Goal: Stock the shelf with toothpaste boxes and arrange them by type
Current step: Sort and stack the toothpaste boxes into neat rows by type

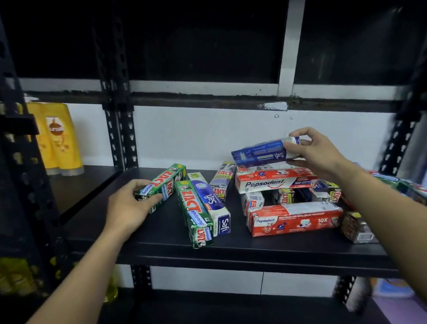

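My left hand (pixel 127 208) lay at the left of the black shelf (pixel 162 233), its fingers (pixel 142 185) curled round the near end of a green box (pixel 161 187) that lay flat and slanted away to the right. Just beside it, a second green box (pixel 195 213) lay lengthwise with one end at the front edge of the shelf. A blue and white box (pixel 212 203) lay touching its right side. Behind those two, a grey box (pixel 222 184) lay tilted toward the back.

My right hand (pixel 317 152) was raised above the pile on the right. Its fingers (pixel 302 138) and thumb pinched the right end of a blue box (pixel 260 153), which I held roughly level in the air, clear of the shelf and just over an upper red box (pixel 273 181). That red box rested on some small boxes (pixel 286 195) standing end-on. A lower red box (pixel 292 219) lay flat in front of them, near the shelf's front edge. A dark box (pixel 355 227) sat at the right end, partly hidden behind my right forearm.

Yellow pouches (pixel 58 139) stood on the neighbouring shelf to the left, beyond a black post (pixel 121 133). A white wall (pixel 205 134) ran behind the shelf.
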A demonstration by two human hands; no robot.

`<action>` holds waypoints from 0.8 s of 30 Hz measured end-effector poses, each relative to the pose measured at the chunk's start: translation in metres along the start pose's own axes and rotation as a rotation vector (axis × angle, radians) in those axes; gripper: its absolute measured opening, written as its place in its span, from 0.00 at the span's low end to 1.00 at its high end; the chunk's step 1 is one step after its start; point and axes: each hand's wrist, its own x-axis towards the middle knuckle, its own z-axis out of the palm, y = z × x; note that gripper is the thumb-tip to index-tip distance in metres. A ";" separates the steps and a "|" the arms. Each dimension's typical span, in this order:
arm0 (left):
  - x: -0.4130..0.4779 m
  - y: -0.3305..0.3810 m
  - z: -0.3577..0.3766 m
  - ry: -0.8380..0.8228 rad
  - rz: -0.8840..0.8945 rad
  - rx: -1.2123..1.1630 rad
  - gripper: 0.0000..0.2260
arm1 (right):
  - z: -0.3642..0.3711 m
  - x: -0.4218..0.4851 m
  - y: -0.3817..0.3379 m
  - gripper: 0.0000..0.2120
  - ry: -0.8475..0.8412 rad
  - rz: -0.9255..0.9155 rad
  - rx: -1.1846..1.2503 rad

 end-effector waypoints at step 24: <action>0.000 -0.002 -0.002 0.045 -0.013 -0.023 0.12 | 0.104 -0.092 -0.015 0.14 -0.247 -0.469 -0.742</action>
